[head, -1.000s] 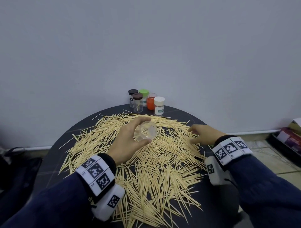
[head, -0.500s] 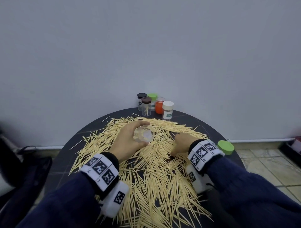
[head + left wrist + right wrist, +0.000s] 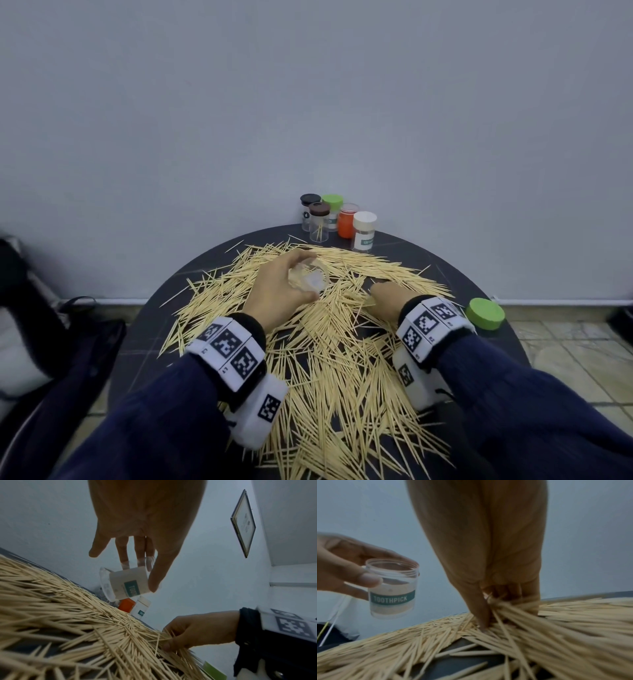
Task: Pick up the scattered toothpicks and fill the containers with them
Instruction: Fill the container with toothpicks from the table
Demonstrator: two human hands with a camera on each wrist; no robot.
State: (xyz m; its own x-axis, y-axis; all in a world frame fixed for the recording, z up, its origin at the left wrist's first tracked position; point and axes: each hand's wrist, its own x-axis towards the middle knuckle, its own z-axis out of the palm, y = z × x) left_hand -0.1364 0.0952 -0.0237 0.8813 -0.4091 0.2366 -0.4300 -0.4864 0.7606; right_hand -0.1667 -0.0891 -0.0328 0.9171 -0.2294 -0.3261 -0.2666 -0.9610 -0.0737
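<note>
Capped jars (image 3: 337, 219) behind the toothpicks (image 3: 329, 359); green lid (image 3: 485, 313) at table (image 3: 144, 346) edge.

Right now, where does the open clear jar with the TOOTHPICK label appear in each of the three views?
Head: the clear jar is at centre, mouth toward the camera, gripped by the left hand.
Left wrist: centre, below the fingers, tilted.
Right wrist: at left, upright, label readable.
Shared landmark: the right hand gathering a bunch from the toothpick pile beside the jar.

"TOOTHPICK" on clear jar (image 3: 392, 588)
</note>
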